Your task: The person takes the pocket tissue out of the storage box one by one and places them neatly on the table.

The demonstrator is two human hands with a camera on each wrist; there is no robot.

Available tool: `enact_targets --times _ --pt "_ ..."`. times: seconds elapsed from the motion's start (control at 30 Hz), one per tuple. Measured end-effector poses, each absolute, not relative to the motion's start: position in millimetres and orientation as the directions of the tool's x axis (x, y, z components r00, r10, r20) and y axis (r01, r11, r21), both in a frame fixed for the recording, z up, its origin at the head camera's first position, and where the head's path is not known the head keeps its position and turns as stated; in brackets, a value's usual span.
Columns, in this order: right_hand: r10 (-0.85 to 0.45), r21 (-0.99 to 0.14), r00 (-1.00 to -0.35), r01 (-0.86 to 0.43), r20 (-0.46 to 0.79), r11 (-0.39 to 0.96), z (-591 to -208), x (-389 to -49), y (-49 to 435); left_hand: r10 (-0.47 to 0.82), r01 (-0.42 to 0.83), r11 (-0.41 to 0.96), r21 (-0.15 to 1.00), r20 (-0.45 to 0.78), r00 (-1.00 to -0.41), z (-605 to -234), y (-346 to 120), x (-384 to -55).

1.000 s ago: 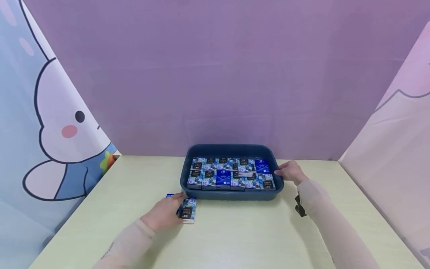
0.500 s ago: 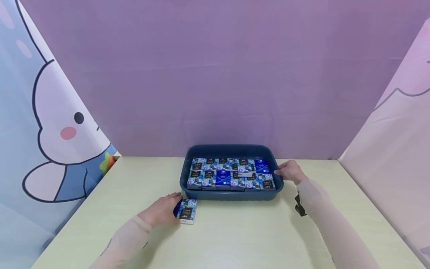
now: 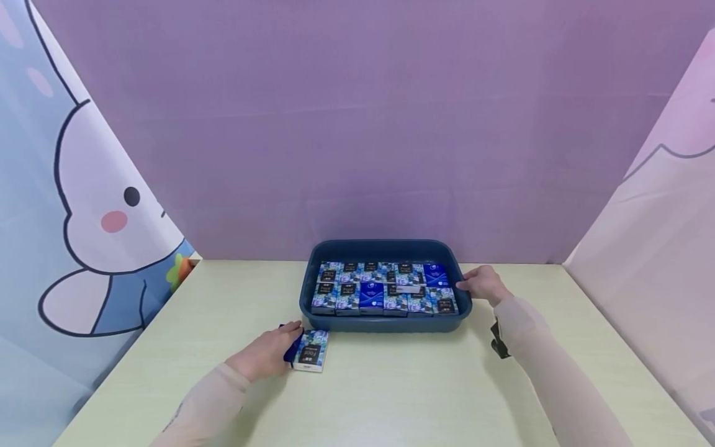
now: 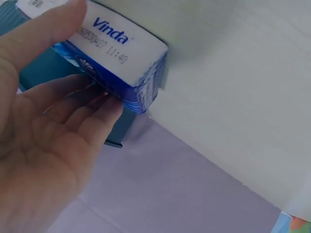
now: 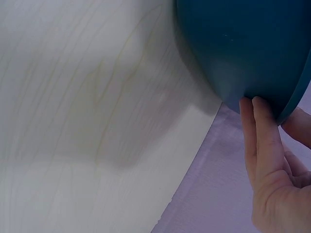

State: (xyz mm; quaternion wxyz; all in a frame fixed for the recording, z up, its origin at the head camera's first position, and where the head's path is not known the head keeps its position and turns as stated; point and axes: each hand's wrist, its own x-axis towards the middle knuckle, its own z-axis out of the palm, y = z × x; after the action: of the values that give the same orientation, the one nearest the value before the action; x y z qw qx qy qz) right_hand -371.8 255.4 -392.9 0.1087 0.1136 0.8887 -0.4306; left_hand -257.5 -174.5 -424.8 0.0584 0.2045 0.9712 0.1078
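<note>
A blue pack of pocket tissues (image 3: 293, 351), printed "Vinda" in the left wrist view, is between the thumb and fingers of my left hand (image 3: 268, 354). Against its right side lies a flower-patterned tissue pack (image 3: 311, 351) with a black label, just in front of the tub. My right hand (image 3: 483, 284) pinches the right rim of the dark blue plastic tub (image 3: 385, 324); fingers (image 5: 265, 121) press its outer wall in the right wrist view. Inside the tub, flower-patterned and plain blue tissue packs (image 3: 371, 298) lie in two rows.
The tub stands on a pale wood-grain table (image 3: 391, 391) near its back edge. Behind rises a purple cloth (image 3: 380, 136), with a cartoon-printed cloth (image 3: 112, 186) on the left. A black item (image 3: 499, 341) shows beside the right sleeve.
My left hand has shifted slightly left along the blue pack, and more of the flower-patterned pack shows. The right hand and the tub stay in place.
</note>
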Motion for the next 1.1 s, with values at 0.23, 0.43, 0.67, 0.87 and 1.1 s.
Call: enact_targets --times 0.23,0.43,0.67,0.87,1.1 --pt "0.102 -0.737 -0.953 0.288 -0.287 0.612 -395.5 -372.2 255.1 0.421 0.411 0.892 0.190 -0.018 -0.907 -427.9 -173.6 -258.2" --pt "0.104 -0.733 -0.953 0.287 -0.286 0.616 -395.6 -371.2 254.7 0.418 0.410 0.894 0.180 -0.007 -0.908 -427.6 -171.1 -256.8" --pt "0.105 -0.734 -0.955 0.281 -0.277 0.619 -394.2 -371.2 253.9 0.410 0.400 0.898 0.183 -0.019 -0.912 -423.1 -169.6 -255.3" --pt "0.098 -0.732 -0.956 0.276 -0.277 0.622 -394.4 -371.9 254.3 0.427 0.415 0.896 0.154 -0.051 -0.903 -398.6 -161.0 -252.3" --pt "0.110 -0.734 -0.953 0.289 -0.283 0.615 -395.0 -371.8 254.6 0.470 0.455 0.876 0.158 -0.073 -0.880 -346.2 -131.3 -258.4"
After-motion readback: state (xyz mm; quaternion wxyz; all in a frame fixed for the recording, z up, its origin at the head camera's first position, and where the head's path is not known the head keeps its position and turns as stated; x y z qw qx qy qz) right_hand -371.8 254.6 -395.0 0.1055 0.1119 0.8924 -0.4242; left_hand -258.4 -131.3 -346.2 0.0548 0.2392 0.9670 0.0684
